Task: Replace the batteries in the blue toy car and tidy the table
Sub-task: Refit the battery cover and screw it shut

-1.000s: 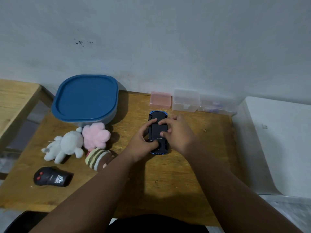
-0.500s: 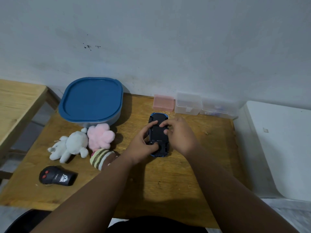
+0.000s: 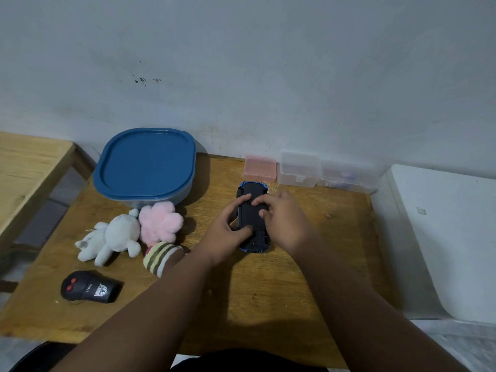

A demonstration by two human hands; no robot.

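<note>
Two forearms reach in from the near edge of the wooden worktop (image 3: 268, 299) and meet over the blue toy car (image 3: 252, 210). Near left: black remote control (image 3: 88, 287). Beyond it a white plush (image 3: 112, 238), a striped plush (image 3: 161, 257) and a pink plush (image 3: 160, 222), bunched together, well clear of the work.

Mid-worktop: car lies belly up, dark underside showing, likely so the battery hatch can be reached. Left hand (image 3: 228, 233) has its grip curled on the car's left side, thumb and a fingertip pressing the underside; right hand (image 3: 284, 222) steadies the right side, fingertips on the panel. Neither lifts it. Long axis runs near to far, one end toward the wall; front or rear unclear.

Far edge: blue-lidded container (image 3: 145, 165), pink box (image 3: 259, 167), two clear boxes (image 3: 299, 169).
</note>
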